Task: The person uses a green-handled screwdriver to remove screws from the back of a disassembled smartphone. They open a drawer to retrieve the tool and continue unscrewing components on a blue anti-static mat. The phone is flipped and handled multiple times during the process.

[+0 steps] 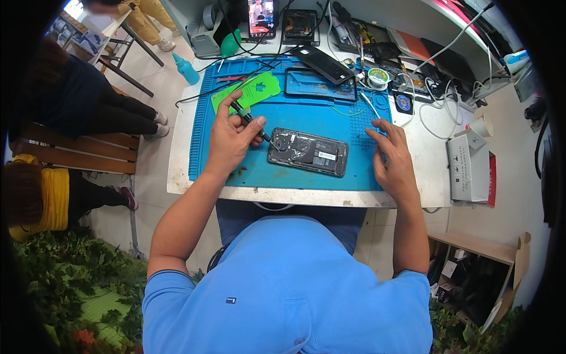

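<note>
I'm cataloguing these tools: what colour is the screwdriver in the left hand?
The screwdriver is green and black, best seen in the head view.

Open phone (303, 150): white label (326, 155) toward its 3 o'clock, print too small. From phone: white box (466, 171), 3 o'clock, dark lettering; spool (378, 78), 1–2 o'clock, round label (378, 75), unclear; green card (254, 92), 11 o'clock, leaf mark (259, 87).

A dark phone (312, 156), its inner parts exposed, is laid flat and slightly askew on the blue mat (361, 171). A green-and-black screwdriver (240, 110) is held slanted, its tip seemingly touching the phone's left end.
</note>
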A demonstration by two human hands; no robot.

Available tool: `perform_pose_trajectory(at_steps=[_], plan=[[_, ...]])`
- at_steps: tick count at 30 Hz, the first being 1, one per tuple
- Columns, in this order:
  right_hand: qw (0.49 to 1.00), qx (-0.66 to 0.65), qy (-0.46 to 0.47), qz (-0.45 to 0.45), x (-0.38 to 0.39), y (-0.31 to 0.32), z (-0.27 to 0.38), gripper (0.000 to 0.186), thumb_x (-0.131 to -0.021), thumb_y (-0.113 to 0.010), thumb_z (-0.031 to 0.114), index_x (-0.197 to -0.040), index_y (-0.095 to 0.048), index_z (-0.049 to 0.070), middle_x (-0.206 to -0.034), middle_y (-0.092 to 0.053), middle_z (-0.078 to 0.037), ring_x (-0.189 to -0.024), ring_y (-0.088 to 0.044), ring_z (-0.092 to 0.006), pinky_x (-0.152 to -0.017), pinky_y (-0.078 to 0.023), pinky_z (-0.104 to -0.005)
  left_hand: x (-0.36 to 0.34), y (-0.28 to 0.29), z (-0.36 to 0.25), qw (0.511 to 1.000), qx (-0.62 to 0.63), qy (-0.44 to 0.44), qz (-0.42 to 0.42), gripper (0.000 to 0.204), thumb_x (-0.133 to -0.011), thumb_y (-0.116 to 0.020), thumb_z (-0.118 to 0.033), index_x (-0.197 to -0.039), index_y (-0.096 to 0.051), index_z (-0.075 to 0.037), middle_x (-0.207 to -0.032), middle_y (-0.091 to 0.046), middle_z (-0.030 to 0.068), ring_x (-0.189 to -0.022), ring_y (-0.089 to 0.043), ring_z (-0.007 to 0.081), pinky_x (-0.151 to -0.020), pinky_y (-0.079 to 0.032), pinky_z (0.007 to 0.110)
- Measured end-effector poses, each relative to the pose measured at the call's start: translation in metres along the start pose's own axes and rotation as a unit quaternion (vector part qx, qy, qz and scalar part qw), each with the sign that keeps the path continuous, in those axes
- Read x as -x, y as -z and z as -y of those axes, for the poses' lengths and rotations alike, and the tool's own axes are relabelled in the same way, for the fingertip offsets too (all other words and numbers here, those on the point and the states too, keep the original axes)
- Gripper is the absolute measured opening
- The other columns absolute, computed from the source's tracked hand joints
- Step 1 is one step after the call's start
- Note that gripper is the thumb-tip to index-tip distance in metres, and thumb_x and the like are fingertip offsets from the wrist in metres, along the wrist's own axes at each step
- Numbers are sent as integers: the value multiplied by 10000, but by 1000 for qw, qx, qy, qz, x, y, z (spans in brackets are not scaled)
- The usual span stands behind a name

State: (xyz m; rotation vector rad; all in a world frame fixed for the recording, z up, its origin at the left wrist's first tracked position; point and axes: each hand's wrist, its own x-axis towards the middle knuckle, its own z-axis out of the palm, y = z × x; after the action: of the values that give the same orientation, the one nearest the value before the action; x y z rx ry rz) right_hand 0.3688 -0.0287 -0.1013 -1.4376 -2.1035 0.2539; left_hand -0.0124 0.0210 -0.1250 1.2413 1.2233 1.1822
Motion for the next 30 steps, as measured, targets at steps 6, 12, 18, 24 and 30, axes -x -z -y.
perform_pose_trajectory(at_steps=[6,12,18,24,30], plan=[[999,-17,21,-20,0,-13,0,426,-921,-719,-103,-1330,-788,-5,-1482,-709,-185,-1403,-641,-399,-1147,-589,-486,0,0,-1,1000,-4,2,3,852,-1062,-877,-128,-1720,-349,-7,-984,-784,98,-759,-745,129,-675,-617,264],[999,-26,31,-30,-1,-16,5,387,-925,-745,-86,-1299,-803,-3,-1451,-724,-187,-1374,-661,-396,-1144,-576,-485,0,0,3,1000,-7,-8,3,843,-1060,-880,-156,-1709,-358,-22,-930,-766,86,-758,-745,129,-667,-625,276],[998,-37,41,-27,4,-19,9,360,-924,-769,-67,-1276,-807,2,-1413,-740,-189,-1352,-668,-399,-1137,-565,-490,2,-2,2,1000,-14,-22,-6,843,-1058,-882,-144,-1708,-360,-22,-952,-769,85,-763,-742,129,-683,-629,274],[997,-55,62,-3,7,-24,21,392,-926,-834,19,-1314,-783,4,-1417,-739,-193,-1350,-665,-406,-1135,-547,-499,12,-5,1,986,-108,-124,-37,755,-1026,-918,-153,-1615,-467,-13,-947,-790,98,-769,-764,124,-680,-631,285],[997,-21,66,37,10,-27,35,703,-934,-912,293,-1530,-667,13,-1518,-689,-234,-1420,-618,-443,-1223,-460,-543,18,0,-18,877,-239,-408,89,488,-990,-897,-50,-1405,-644,-87,-1032,-809,101,-833,-805,216,-740,-650,359]])
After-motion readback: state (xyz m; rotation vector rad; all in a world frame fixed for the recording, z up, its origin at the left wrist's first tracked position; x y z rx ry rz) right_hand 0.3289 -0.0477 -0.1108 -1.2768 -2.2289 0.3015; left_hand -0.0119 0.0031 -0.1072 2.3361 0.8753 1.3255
